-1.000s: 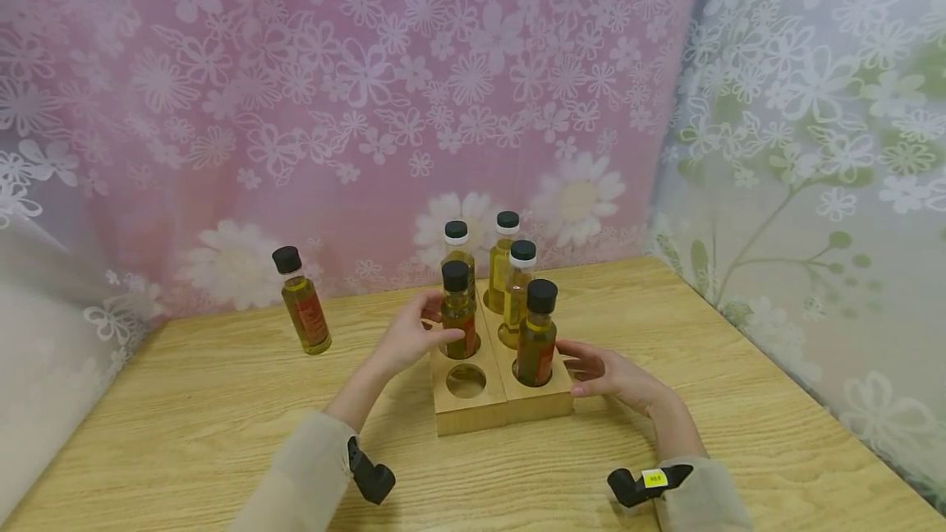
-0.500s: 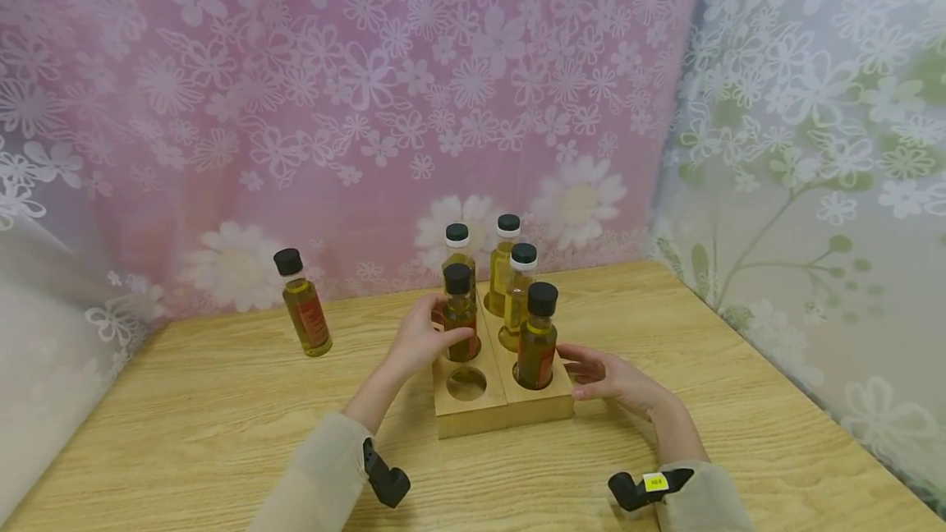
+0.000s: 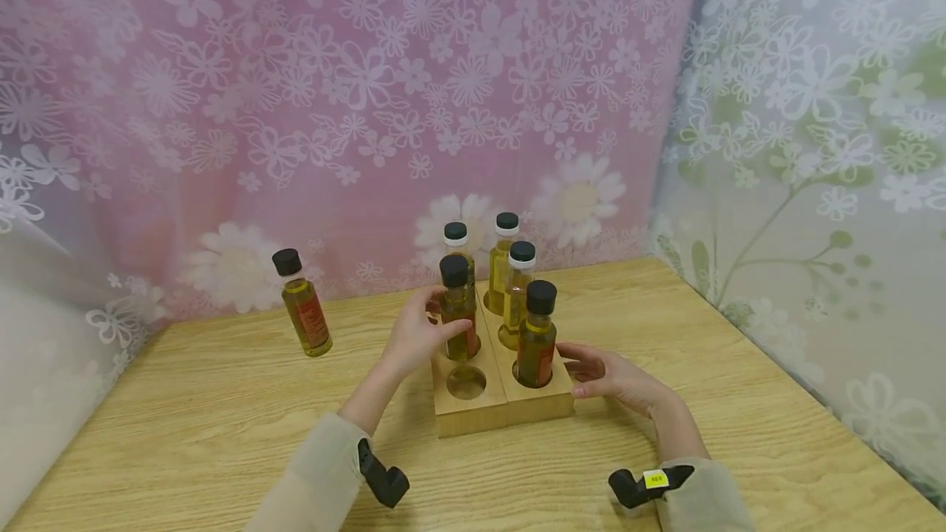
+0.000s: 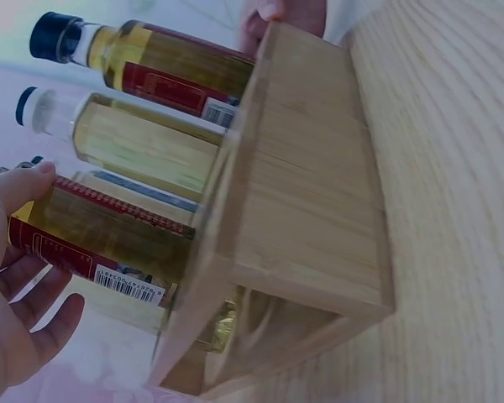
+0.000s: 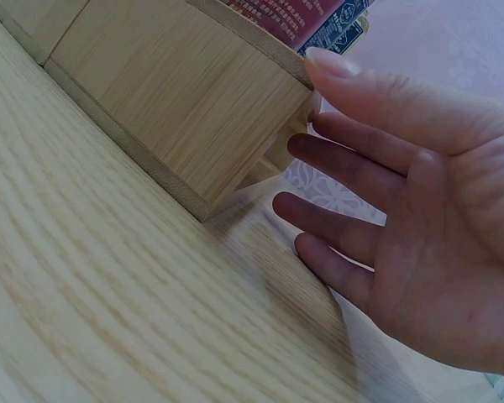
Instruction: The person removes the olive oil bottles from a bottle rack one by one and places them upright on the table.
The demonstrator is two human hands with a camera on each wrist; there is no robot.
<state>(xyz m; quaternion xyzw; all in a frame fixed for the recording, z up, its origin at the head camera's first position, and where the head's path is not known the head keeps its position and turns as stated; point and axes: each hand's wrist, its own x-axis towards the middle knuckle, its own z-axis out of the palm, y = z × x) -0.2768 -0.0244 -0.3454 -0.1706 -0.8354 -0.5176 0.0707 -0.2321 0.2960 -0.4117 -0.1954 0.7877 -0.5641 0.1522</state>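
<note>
A wooden block (image 3: 532,409) with round holes stands mid-table and carries several small oil bottles with black caps. My left hand (image 3: 417,339) grips the middle bottle of the left row (image 3: 455,286), thumb across its red label; in the left wrist view the fingers (image 4: 17,294) curl round this bottle (image 4: 109,235) just above the block (image 4: 311,210). The front left hole (image 3: 466,382) is empty. My right hand (image 3: 606,374) lies open against the block's right side, beside the front right bottle (image 3: 537,343). In the right wrist view its thumb (image 5: 328,63) meets the block's top edge (image 5: 176,109).
One more oil bottle (image 3: 305,314) stands alone on the wooden table (image 3: 185,433) at the far left. Flowered curtains (image 3: 369,105) close off the back and the right side. Bare tabletop lies in front of the block and to both sides.
The left hand has closed further round the middle left bottle, and the bottle sits slightly higher than before. The right hand has stayed against the block.
</note>
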